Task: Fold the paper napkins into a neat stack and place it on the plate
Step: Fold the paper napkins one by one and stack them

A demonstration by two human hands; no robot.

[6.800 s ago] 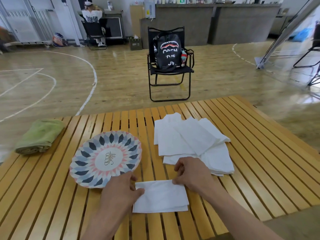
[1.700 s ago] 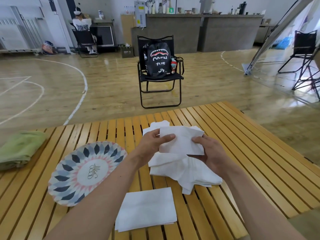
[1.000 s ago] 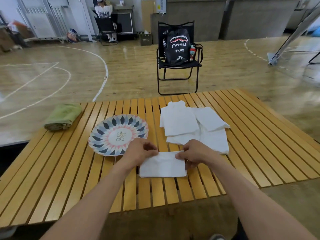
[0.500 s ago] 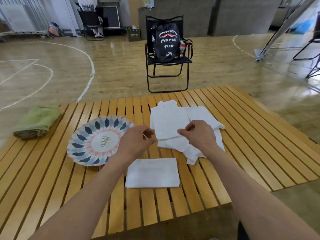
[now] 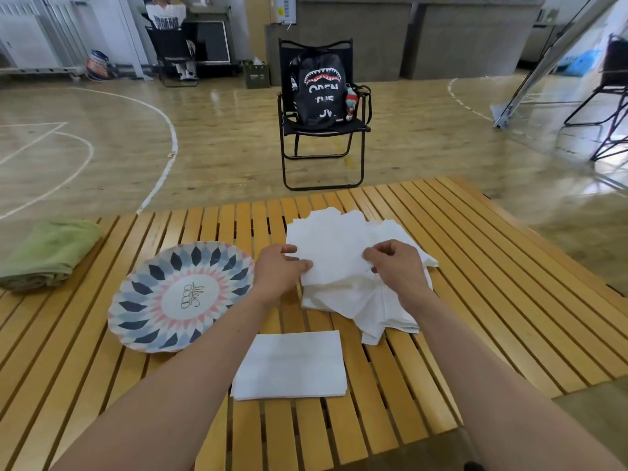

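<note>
While my two hands work over the table (image 5: 482, 266), I look from left to right. A green towel (image 5: 47, 254) lies far off on the left. Next comes the plate (image 5: 136, 321), flat and with nothing on it. Near me, just right of the plate, sits the folded stack (image 5: 290, 365), white and neat, not touching the plate.

My left hand (image 5: 277, 275) pinches the left edge of the top napkin (image 5: 334, 256) between thumb and fingers. My right hand (image 5: 396, 268) pinches its right side the same way. Under it lies the loose pile (image 5: 384, 311), all messy and crooked.

I think the job now is to lift just this one sheet. I should pull it up slowly so the ones below do not come too. Then I should bring the corners together evenly before I press the fold. Thin paper tears fast, so a soft grip is best.
</note>
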